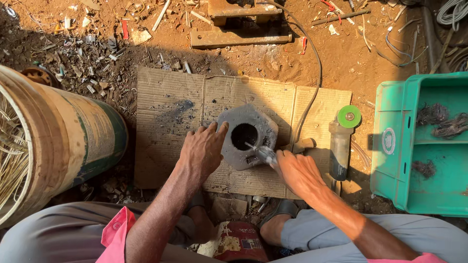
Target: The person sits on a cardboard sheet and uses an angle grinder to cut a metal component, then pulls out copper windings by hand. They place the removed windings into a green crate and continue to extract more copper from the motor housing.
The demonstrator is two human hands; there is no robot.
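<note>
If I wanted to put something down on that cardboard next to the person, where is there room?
The cardboard sheet is bare along its left part, between the big drum and the left hand. The middle is taken by the grey metal block and both hands. The right strip is crowded: the grinder, its cable and the green crate.

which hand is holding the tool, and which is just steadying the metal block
The right hand grips the metal tool; the left hand lies flat on the grey block.

grey metal block (248,137) | round central hole | flat on cardboard (165,131)
</note>
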